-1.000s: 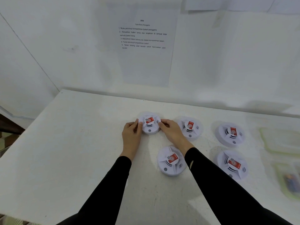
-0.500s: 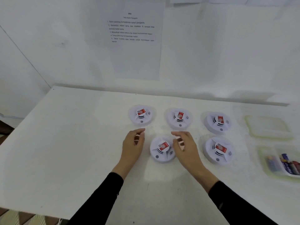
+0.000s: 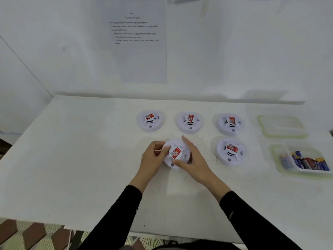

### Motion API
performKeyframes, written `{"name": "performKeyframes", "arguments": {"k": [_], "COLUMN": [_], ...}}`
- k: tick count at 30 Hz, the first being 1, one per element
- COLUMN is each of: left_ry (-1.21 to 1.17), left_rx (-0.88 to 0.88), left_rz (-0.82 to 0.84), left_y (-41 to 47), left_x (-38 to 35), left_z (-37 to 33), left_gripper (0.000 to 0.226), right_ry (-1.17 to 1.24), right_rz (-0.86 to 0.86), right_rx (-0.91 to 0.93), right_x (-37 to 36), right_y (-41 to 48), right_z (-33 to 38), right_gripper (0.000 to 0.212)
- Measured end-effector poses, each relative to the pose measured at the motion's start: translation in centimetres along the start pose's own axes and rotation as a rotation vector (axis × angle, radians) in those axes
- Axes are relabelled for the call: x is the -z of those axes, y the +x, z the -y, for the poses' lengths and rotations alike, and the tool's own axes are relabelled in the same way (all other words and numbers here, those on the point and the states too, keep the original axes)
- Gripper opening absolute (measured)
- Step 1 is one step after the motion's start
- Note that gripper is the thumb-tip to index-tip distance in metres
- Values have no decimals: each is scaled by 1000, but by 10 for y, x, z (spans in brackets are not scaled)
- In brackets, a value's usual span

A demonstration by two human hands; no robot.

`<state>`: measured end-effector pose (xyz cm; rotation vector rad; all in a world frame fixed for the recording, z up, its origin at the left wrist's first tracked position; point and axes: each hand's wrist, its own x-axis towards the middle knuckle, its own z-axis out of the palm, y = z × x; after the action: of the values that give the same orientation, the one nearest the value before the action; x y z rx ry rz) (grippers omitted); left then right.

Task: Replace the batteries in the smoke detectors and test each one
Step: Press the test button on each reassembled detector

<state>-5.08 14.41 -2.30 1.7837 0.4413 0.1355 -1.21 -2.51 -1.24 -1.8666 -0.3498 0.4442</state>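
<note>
Head view. I see 5 white smoke detectors on the white surface [image 3: 75,159]: 3 in a far row and 2 nearer. The left hand [image 3: 153,158] and right hand [image 3: 193,159] both close their grip on the near-left detector [image 3: 175,154], fingers curled round its rim from either side; it looks tilted, though I cannot tell whether it has left the surface. The other 4 lie face up, apart from the hands: far-left detector [image 3: 150,120], far-middle detector [image 3: 189,122], far-right detector [image 3: 230,123], near-right detector [image 3: 230,152]. I judge the task to be at its very start: no casing is open, and no loose battery lies out.

At right, a clear tray [image 3: 281,165] holds blue and red batteries [image 3: 309,162]; beyond it sits an empty clear tray [image 3: 282,125].

Writing: each detector bears a red sticker, its print too small to read. A sheet on the wall [image 3: 137,47] lists 5 numbered steps; I can make out only the word "baterai".
</note>
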Motion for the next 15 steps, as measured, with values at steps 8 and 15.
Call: {"name": "performKeyframes", "arguments": {"k": [8, 15], "left_ry": [-96, -96], "left_rx": [-48, -80], "left_rz": [2, 3], "left_y": [-11, -18], "left_x": [-8, -5], "left_z": [7, 10], "left_gripper": [39, 43], "right_ry": [209, 235], "right_rz": [12, 19], "right_rx": [-3, 1], "right_x": [12, 12], "right_y": [-1, -3], "right_z": [-10, -12], "right_gripper": [75, 77]}}
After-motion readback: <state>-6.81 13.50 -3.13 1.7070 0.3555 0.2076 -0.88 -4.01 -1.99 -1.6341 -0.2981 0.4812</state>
